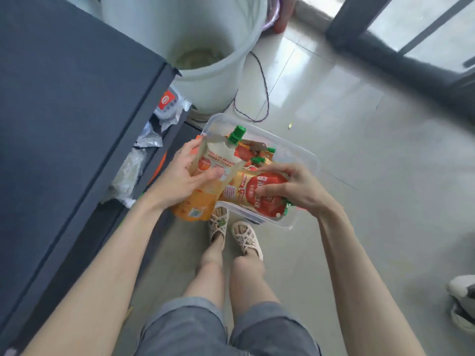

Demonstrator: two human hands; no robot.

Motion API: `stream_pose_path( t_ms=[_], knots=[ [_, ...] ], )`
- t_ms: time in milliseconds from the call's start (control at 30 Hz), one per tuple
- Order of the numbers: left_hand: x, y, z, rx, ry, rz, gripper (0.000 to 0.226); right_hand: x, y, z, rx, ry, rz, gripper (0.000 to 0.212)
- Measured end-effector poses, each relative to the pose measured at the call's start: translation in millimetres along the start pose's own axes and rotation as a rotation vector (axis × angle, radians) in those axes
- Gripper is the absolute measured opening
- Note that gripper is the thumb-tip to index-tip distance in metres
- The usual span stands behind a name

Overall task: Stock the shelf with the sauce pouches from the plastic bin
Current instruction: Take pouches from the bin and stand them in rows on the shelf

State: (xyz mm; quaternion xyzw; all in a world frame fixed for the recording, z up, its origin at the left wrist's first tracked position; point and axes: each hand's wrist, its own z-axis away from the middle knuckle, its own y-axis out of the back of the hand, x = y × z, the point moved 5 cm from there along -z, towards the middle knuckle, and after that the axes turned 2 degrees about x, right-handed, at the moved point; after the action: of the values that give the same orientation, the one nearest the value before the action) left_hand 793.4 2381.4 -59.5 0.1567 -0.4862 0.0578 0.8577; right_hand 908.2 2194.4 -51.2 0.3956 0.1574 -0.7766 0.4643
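A clear plastic bin (305, 156) sits on the tiled floor in front of my feet, holding several orange and red sauce pouches with green caps. My left hand (183, 173) grips an upright orange and cream sauce pouch (217, 160) by its side, its green cap (237, 134) pointing up, at the bin's left edge. My right hand (293, 187) pinches a red-labelled sauce pouch (259, 195) lying flat over the bin's near rim. The dark grey shelf unit (77, 111) stands at my left, with silvery packets (151, 138) on a lower level.
A large white bucket (205, 47) stands beyond the bin against the shelf. A thin cable (264, 83) loops on the floor beside it. A dark door frame (385, 47) runs along the upper right. A white shoe (462, 304) lies at the right edge.
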Motion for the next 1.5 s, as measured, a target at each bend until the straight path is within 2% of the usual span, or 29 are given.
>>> stream_pose_path(
  t_ms=[67,133,267,367,467,533,633,733,933,1100,1333,1500],
  knots=[
    [19.6,4.0,33.4,-0.066,0.043,0.115,0.053,-37.7,-4.4,14.3,-0.087,0.078,0.086,0.031],
    [32.1,12.3,74.7,0.002,0.058,0.206,0.054,-72.9,-13.6,31.4,-0.151,0.165,0.143,0.03],
    [52.9,30.7,155.4,0.338,-0.022,0.38,0.068,-130.1,-36.3,65.6,-0.229,0.335,0.146,0.023],
    [69.7,44.3,217.9,0.623,-0.108,0.46,0.076,-163.4,-64.2,90.4,-0.244,0.452,-0.045,0.021],
    [82.2,58.0,281.1,0.912,-0.187,0.557,0.066,-196.6,-111.6,119.9,-0.295,0.545,-0.28,0.022],
    [92.1,64.4,315.0,1.051,-0.239,0.604,0.058,-215.1,-151.5,140.4,-0.372,0.604,-0.278,0.021],
    [101.6,73.2,366.5,1.208,-0.294,0.652,0.035,-231.1,-217.4,174.2,-0.582,0.604,-0.238,0.017],
    [103.8,85.1,402.5,1.287,-0.312,0.673,0.024,-244.6,-262.8,198.1,-0.668,0.627,-0.206,0.018],
    [88.1,121.8,490.5,1.481,-0.332,0.68,0.038,-273.1,-344.7,244.2,-0.741,0.725,-0.214,0.011],
    [72.7,167.6,549.5,1.562,-0.307,0.63,0.022,-292.6,-399.2,264.8,-0.743,0.74,-0.237,0.015],
    [39.2,243.5,587.2,1.487,-0.322,0.559,0.032,-315.9,-473.3,277.4,-0.731,0.816,-0.161,0.022],
    [29.9,292.2,597.9,1.414,-0.349,0.594,0.028,-330.0,-514.1,273.6,-0.713,0.864,-0.123,0.01]
  ],
)
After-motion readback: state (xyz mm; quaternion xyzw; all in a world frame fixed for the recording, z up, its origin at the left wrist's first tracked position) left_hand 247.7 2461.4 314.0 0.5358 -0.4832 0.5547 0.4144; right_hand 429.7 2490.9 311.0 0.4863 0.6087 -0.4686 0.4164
